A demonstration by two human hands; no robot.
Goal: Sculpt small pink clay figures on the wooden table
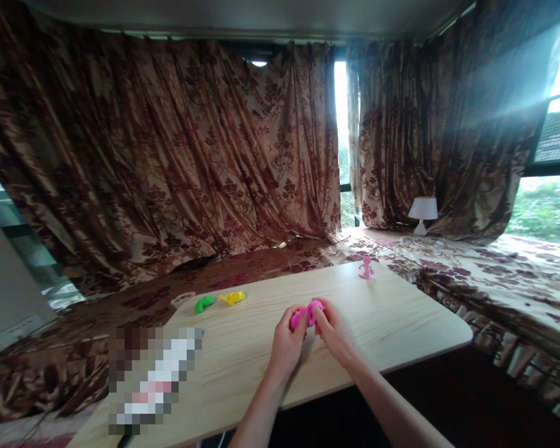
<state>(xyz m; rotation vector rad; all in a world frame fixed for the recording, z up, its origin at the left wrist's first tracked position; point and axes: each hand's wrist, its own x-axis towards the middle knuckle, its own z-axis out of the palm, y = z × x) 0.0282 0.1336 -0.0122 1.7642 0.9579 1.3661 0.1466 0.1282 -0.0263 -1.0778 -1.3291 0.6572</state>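
Observation:
A bright pink lump [295, 319], which looks like modelling clay, is held between both hands just above the middle of the table. My left hand [289, 331] wraps round its left part, thumb on top. From the other side my right hand [330, 326] pinches its right part, so the fingers hide some of the shape. Beyond and to the left lie a green curved piece [204, 304] and a yellow uneven piece [234, 297], close together but apart. Near the far right edge a small pink figure [366, 268] stands upright on a wider base.
The hands work over a light wood-grain table [354, 311] with rounded corners. A blurred-out pale long object [161, 376] lies at its left edge. Flowered cloth [504, 280] covers the ledge behind and to the right, where a white lamp [422, 210] stands before patterned curtains [242, 143].

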